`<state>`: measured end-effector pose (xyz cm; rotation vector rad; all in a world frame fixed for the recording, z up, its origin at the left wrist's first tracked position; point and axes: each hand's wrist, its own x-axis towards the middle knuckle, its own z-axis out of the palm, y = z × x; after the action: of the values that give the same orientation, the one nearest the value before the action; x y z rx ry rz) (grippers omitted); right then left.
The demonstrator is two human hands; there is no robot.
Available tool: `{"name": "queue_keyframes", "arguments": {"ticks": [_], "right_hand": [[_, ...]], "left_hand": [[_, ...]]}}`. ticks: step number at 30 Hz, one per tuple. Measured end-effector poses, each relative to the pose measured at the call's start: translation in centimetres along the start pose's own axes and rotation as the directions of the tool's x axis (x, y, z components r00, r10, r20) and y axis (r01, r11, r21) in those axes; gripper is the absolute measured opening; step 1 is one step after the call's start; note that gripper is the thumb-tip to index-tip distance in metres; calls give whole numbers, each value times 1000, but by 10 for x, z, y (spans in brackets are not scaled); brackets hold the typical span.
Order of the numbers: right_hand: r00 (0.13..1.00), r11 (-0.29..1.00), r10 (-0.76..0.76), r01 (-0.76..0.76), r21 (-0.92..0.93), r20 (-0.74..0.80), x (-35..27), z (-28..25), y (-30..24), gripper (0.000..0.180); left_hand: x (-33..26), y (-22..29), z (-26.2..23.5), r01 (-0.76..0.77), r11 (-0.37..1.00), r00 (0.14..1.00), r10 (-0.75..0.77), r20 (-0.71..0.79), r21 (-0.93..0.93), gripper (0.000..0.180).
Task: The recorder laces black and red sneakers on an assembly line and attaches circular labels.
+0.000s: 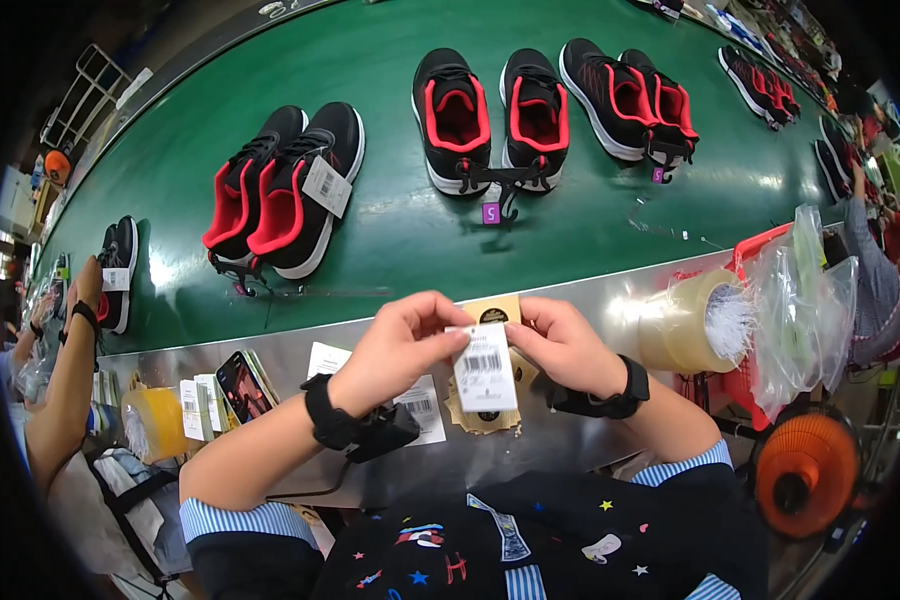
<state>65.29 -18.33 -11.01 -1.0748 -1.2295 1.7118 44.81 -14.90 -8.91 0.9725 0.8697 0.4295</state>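
Note:
My left hand [402, 350] pinches a white barcode tag [486, 374] by its top corner. A kraft-brown card [493, 309] with a dark round print shows just behind and above it, pinched at its right side between the thumb and fingers of my right hand [572, 352]. The tag overlaps the card's lower part, so I cannot tell whether they touch. Under my hands, a stack of brown cards [480, 416] lies on the metal ledge. Beside it lie loose white barcode tags [424, 408], partly covered by my left wrist.
Black shoes with red linings [457, 120] stand in pairs on the green belt [390, 240]; one pair carries a hanging white tag [326, 187]. On the ledge are a tape roll with white fasteners [686, 320], a phone [247, 388] and tag bundles. An orange fan [806, 470] stands right; a co-worker's arm [58, 390] reaches in left.

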Motion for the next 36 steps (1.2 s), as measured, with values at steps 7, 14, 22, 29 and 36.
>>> {"name": "queue_keyframes", "arguments": {"ticks": [7, 14, 22, 29, 36], "right_hand": [[985, 993, -119, 116, -36, -121, -3, -10, -11, 27], [947, 917, -306, 265, -298, -97, -3, -8, -27, 36], [929, 840, -356, 270, -471, -103, 4, -5, -24, 32], [839, 802, -509, 380, -461, -195, 2, -5, -21, 36], [827, 853, -504, 430, -295, -251, -8, -20, -18, 21]], "left_hand": [[14, 3, 7, -257, 957, 949, 275, -151, 132, 20], [8, 14, 16, -312, 777, 873, 461, -158, 546, 13], [17, 13, 28, -367, 699, 848, 522, -87, 613, 12], [28, 16, 41, -387, 921, 903, 389, -179, 51, 16], [48, 12, 55, -457, 866, 846, 494, -202, 204, 7]]}}
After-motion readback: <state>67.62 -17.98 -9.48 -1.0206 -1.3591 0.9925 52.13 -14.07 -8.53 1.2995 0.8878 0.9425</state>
